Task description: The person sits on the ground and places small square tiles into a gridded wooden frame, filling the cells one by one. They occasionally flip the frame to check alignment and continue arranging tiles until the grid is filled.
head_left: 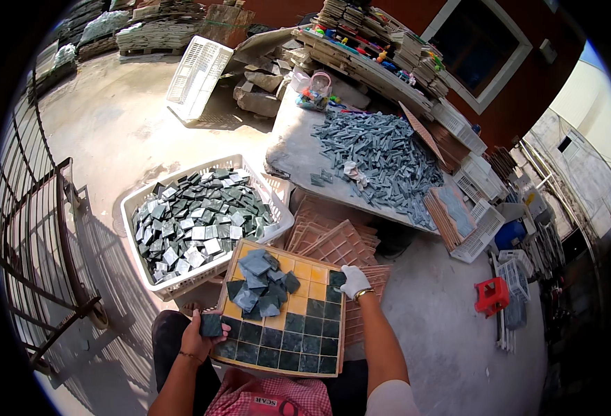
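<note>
A yellow grid tray (286,265) with a wooden rim lies across my lap. Dark green square stone tiles (294,342) fill its near rows and part of its right side. Loose grey-green tiles (257,281) are heaped on its far left part. My left hand (198,340), bare, pinches one dark square tile (211,324) beside the tray's left edge. At the far right corner, my right hand (354,281), in a white glove, has its fingers closed at a dark tile (336,278) in the corner cell. The fingertips are partly hidden.
A white plastic crate (126,229) full of square tiles stands left of the tray. Reddish grid trays (329,243) are stacked beyond it. A low table (288,142) carries a pile of narrow stone strips (381,156). A metal railing (63,256) runs at left; a red stool (491,296) stands right.
</note>
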`<state>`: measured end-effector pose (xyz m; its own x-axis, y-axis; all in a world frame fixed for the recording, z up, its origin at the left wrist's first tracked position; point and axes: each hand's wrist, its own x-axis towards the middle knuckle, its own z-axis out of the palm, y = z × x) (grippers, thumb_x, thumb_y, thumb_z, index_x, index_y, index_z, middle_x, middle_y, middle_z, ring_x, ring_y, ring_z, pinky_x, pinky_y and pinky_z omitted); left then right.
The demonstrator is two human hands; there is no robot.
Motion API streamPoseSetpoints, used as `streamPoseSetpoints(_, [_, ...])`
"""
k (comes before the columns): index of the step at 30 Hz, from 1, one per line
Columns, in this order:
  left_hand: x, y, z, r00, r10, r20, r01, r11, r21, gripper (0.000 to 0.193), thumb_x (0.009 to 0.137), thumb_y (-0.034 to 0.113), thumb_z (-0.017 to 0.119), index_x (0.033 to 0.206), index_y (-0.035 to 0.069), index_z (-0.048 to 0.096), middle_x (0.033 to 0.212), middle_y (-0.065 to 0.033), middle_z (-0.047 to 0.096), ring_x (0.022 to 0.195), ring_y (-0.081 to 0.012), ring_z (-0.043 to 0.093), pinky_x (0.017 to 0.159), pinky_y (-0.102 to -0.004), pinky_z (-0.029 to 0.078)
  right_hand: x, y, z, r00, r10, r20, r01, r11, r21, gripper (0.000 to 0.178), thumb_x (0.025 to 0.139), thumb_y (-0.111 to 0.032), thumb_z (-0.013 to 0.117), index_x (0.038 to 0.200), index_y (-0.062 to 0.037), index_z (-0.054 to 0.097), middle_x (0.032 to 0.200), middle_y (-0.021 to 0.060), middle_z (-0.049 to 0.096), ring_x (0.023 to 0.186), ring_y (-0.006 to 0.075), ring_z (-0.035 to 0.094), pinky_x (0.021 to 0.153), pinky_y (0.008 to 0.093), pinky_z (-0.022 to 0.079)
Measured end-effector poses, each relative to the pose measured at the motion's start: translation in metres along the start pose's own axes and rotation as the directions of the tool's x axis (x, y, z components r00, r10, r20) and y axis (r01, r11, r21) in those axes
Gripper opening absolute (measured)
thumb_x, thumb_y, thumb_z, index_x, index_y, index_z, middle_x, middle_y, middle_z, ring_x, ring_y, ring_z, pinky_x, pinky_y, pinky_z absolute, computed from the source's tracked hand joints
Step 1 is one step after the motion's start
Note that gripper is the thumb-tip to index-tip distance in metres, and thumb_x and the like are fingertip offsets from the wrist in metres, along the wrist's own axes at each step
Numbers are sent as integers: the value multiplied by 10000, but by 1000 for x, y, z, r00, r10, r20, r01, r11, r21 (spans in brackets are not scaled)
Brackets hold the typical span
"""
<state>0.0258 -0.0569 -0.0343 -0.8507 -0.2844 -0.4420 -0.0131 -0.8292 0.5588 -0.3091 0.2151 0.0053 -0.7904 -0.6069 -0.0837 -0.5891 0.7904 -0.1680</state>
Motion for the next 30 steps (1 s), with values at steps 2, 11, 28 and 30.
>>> streamPoseSetpoints(2, [1,2,3,1000,-17,-3,17,1000,-2,576,934,491,226,1119,13,490,793,-169,607,703,-254,591,646,-338,490,6,16,12,1000,-19,16,19,1000,5,337,604,-120,649,904,1,553,907,199,562,943,362,519,824,408,436])
streamPoseSetpoints(11, [0,-2,6,1000,-21,0,21,1000,10,576,944,455,217,1120,-22,489,810,-161,611,744,-250,603,674,-334,495,-3,-4,27,986,20,-166,-11,998,56,237,628,-94,595,839,3,548,899,188,562,908,355,521,801,415,439])
streamPoseSetpoints(28, [-2,-7,2,999,13,48,-16,997,71,554,940,474,239,1095,20,515,814,-137,617,690,-216,573,664,-330,488,-37,-106,37,987,29,-160,25,945,326,383,710,-225,656,1021,-26,554,958,159,589,860,307,578,759,384,462])
streamPoseSetpoints(30, [-2,-7,2,998,15,61,-19,998,65,555,941,472,232,1103,19,509,823,-144,618,697,-220,576,662,-327,488,-30,-120,42,960,-30,-279,104,962,252,403,710,-229,659,1040,-32,537,980,169,580,914,320,560,783,397,451])
